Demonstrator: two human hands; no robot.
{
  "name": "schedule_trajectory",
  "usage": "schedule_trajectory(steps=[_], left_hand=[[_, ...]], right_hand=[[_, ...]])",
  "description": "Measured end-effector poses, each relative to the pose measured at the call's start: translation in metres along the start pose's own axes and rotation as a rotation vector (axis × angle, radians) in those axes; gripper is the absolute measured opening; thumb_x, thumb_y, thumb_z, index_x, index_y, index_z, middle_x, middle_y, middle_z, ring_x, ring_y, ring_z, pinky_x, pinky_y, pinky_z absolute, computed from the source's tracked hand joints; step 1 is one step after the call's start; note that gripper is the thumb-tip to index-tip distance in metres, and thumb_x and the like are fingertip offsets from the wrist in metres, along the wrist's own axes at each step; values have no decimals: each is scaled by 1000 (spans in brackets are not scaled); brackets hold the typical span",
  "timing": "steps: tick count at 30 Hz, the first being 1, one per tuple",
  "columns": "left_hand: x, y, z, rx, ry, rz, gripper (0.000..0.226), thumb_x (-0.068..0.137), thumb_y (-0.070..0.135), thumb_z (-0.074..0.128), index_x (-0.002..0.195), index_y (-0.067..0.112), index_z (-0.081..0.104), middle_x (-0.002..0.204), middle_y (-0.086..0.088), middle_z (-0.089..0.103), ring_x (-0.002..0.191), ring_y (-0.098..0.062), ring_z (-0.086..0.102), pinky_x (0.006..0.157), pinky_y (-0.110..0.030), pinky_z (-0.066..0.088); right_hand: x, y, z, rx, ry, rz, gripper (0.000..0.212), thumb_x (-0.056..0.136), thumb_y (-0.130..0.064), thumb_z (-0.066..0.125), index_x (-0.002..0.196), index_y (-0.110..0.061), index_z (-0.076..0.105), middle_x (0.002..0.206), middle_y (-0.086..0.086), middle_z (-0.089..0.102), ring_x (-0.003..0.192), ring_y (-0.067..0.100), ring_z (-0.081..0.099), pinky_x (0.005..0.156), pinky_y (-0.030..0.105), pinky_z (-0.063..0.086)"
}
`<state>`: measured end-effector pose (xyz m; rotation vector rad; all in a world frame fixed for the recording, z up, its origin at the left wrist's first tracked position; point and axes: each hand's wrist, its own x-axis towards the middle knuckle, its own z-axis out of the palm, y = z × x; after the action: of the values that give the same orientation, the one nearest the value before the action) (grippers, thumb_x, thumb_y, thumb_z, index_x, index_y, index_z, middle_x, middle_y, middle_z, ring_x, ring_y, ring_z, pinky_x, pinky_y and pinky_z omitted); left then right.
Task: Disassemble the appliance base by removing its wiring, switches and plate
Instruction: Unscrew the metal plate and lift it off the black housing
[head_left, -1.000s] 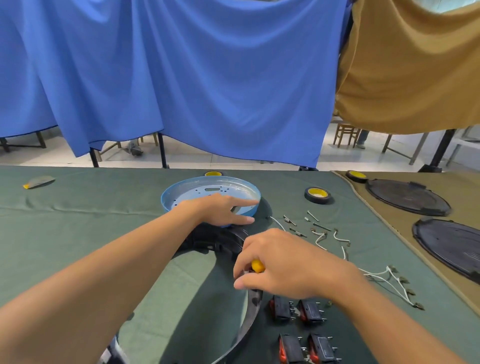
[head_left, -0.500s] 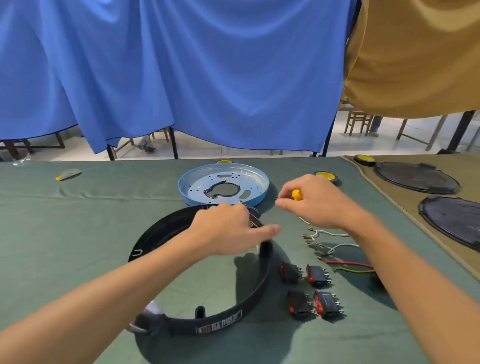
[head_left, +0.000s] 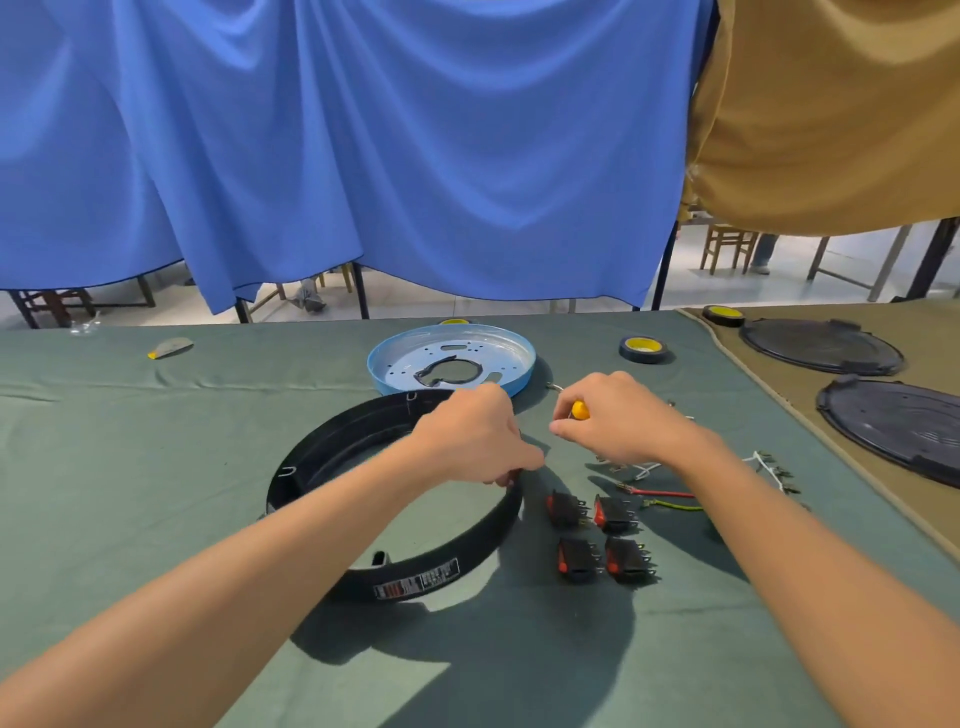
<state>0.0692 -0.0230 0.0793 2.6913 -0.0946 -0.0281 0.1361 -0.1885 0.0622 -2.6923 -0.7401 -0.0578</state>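
Observation:
A black ring-shaped appliance base lies on the green cloth in the middle. My left hand grips its right rim, fingers curled down over the edge. My right hand holds a yellow-handled screwdriver just right of the ring. Behind the ring lies the round blue metal plate, upside down. Several black and red switches lie in a group to the right of the ring. Loose wires, white, red and yellow-green, lie beside them.
A roll of black tape with a yellow core sits behind the wires, another on the tan cloth. Two black round lids lie at the far right. A small grey scrap lies at the back left. Blue and tan curtains hang behind.
The view has settled lower over the table. My left hand shifted from the ring's far side to its right rim. My right hand with the screwdriver came slightly nearer to the ring.

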Motion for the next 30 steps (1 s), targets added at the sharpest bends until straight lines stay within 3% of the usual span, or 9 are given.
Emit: schedule_trajectory(steps=[3,6,11,14,17,20,23,26,30], left_hand=[[-2,1,-22,-4,55,8,26,77,25,64,56,11,70,59,-4,69,56,-15,60,69,-36,57],[0,-3,-43,-89,97,-9,27,79,23,65,55,11,69,52,0,64,52,-12,58,61,-28,52],[-1,-8,-51,-121,104,10,28,82,25,66,56,13,69,49,5,62,46,-5,55,52,-16,45],[-3,-6,-41,-66,126,23,30,81,23,65,52,16,69,49,3,63,46,-4,56,47,-14,46],[-5,-5,-25,-20,172,28,29,78,25,67,50,18,66,52,5,63,57,-13,60,60,-30,53],[-7,-4,-3,95,209,49,30,76,36,67,50,28,56,76,4,67,76,-24,60,62,-32,45],[-4,-6,18,187,240,57,29,80,41,62,57,27,53,86,0,64,80,-30,55,65,-31,38],[-6,-11,33,262,244,57,36,84,47,54,62,19,53,77,-1,55,77,-32,52,63,-31,35],[-16,-22,38,358,233,140,49,79,63,48,65,16,57,63,6,48,68,-28,51,58,-30,34]], right_hand=[[-2,1,-4,11,-22,-22,11,91,-34,60,92,-28,69,105,-2,64,101,18,52,88,43,50],[-4,-2,-5,3,-74,-71,6,88,-31,63,90,-33,68,98,-3,61,98,17,50,81,36,47],[-7,-14,-3,-34,-143,-132,15,88,-30,65,102,-31,70,102,-3,60,98,16,50,78,32,42],[-9,-14,-19,32,-62,-71,19,89,-22,59,107,-28,63,109,0,60,98,17,55,82,37,51],[-17,-11,-41,372,23,-33,14,94,-15,54,105,-23,55,99,-5,60,90,13,58,74,33,50],[-19,-19,-54,576,313,-116,7,98,-13,52,103,-15,56,98,-2,66,90,8,65,79,29,54],[-17,-32,-51,781,519,-180,11,97,-13,56,104,-6,52,92,7,71,82,9,71,77,25,58],[-15,-41,-40,939,570,-201,11,97,-11,57,101,-6,49,90,14,70,79,13,73,71,22,57],[-11,-48,-28,959,536,-224,10,97,-9,55,102,-8,47,89,19,66,78,16,73,71,24,58]])
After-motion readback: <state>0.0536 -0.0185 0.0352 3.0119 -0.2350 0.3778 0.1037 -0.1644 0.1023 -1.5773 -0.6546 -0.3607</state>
